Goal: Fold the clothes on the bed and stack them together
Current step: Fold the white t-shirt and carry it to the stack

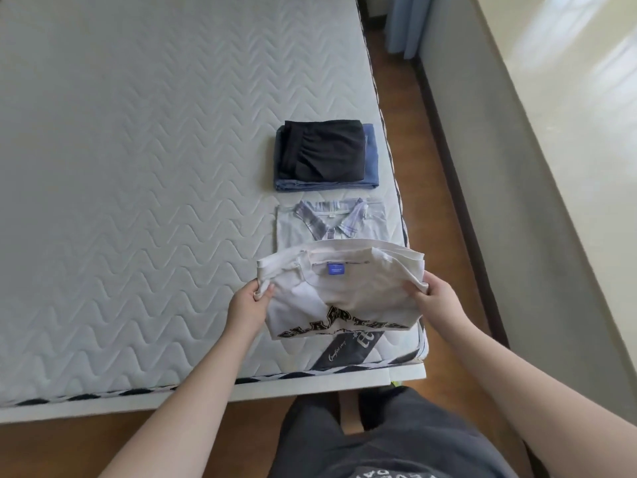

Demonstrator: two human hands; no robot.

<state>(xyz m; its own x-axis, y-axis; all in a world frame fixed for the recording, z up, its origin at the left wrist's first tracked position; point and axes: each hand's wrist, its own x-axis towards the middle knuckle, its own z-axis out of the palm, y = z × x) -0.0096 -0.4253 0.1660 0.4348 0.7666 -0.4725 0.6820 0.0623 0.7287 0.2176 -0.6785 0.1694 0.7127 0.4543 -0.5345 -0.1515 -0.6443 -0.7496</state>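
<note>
I see the left hand [249, 307] and right hand [435, 298], fingers curled, pinching opposite edges of 1 folded white T-shirt [339, 288], above the mattress [138, 201] corner, overlapping a folded polo shirt [310, 222].

A wooden floor [424, 174] runs along the right side of the mattress and under its near edge. Beyond it a dark skirting [458, 188] lines a pale wall [489, 160], and above that lies a glossy sill [586, 108] that catches window light. At the top a blue curtain [406, 25] hangs down to the floor.
</note>
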